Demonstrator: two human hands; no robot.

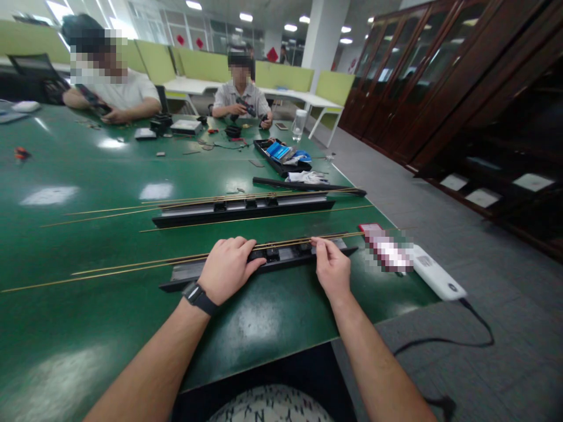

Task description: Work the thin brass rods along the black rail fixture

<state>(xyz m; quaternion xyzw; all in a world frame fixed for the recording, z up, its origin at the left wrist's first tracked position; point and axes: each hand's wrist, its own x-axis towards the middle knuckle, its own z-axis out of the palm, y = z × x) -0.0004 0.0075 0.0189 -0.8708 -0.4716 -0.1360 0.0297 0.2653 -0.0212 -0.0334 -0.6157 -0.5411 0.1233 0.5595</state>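
In front of me a long black channel-shaped rail (288,258) lies on the green table, with small black blocks (272,253) inside it. Thin brass-coloured rods (176,261) run lengthwise along its top and stick out past both ends. My left hand (229,266), with a dark band on the wrist, is closed over the rail's middle; its fingers lie across the rods and its thumb is by a block. Toward the rail's right end, the thumb and fingertips of my right hand (332,266) pinch a rod. The exact contact under both hands is partly hidden.
Behind lies a second black rail (241,214) with more rods. Beyond it are a dark bar (308,186), white gloves (305,177) and a black tray (272,161). At right sit a red-edged phone (372,231) and a white corded device (437,272). Two people sit across the table.
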